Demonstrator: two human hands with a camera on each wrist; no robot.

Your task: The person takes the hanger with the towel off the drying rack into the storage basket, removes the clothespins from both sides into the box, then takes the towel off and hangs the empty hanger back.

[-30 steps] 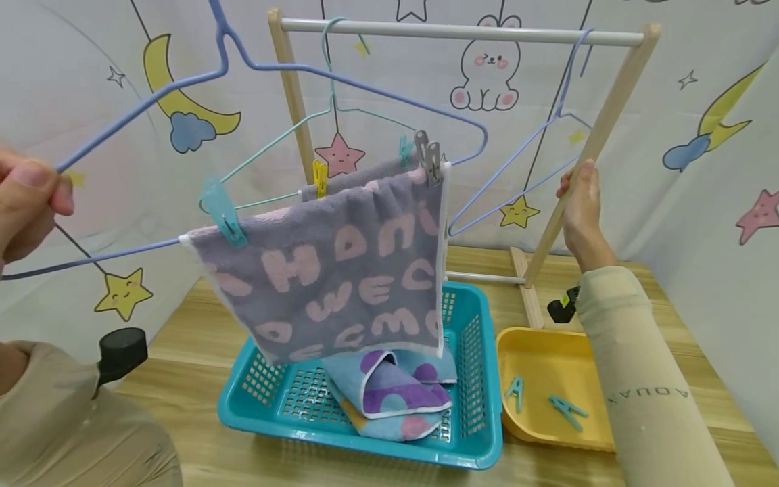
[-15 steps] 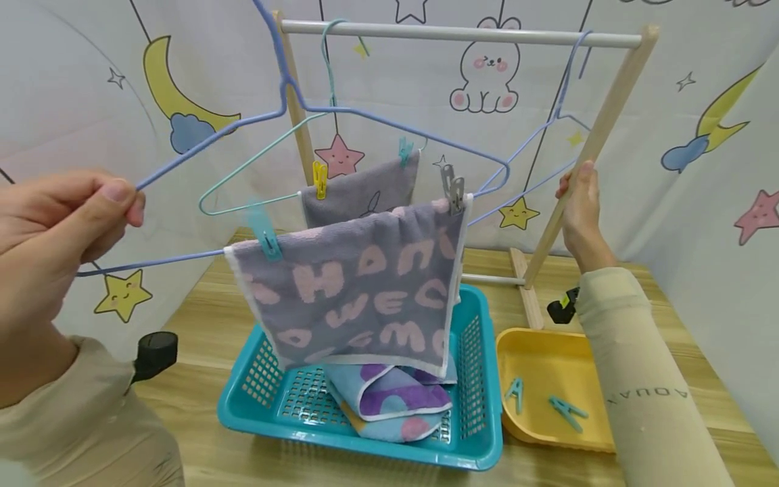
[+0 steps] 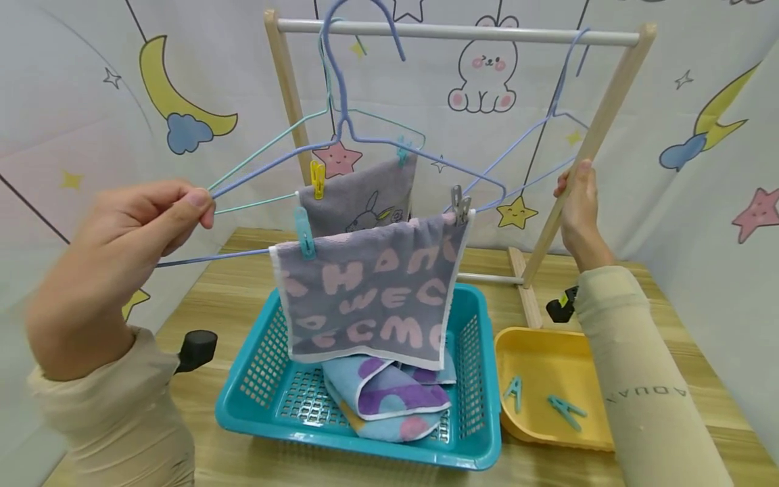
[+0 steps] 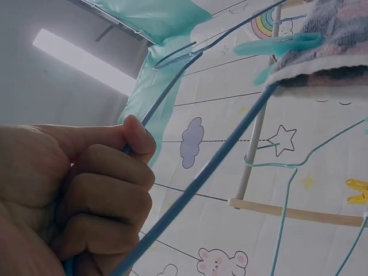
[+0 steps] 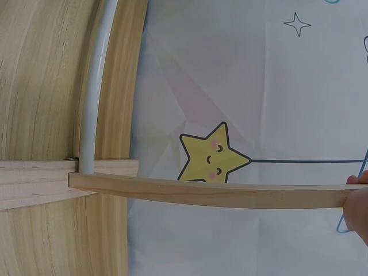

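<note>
My left hand (image 3: 130, 237) pinches the left shoulder of a blue clothes hanger (image 3: 420, 157) in front of the drying rack. From its bottom bar hangs a grey towel with pink letters (image 3: 371, 297), fixed by a light-blue clothespin (image 3: 305, 233) and a grey clothespin (image 3: 460, 205). The hanger's hook is near the rack's metal rail (image 3: 487, 32); whether they touch I cannot tell. In the left wrist view, thumb and curled fingers grip the blue wire (image 4: 167, 92). My right hand (image 3: 581, 213) grips the rack's right wooden post (image 3: 615, 101), also seen in the right wrist view.
A teal hanger (image 3: 268, 145) with a grey towel (image 3: 371, 203) and another blue hanger (image 3: 523, 145) hang on the rail. Below stands a teal basket (image 3: 359, 450) holding a folded colourful towel (image 3: 395, 399). A yellow tray (image 3: 548, 352) beside it holds teal clothespins (image 3: 566, 411).
My left hand has carried the blue hanger and its lettered towel rightward, bringing the hook into view in front of the rail. The right hand stays on the post.
</note>
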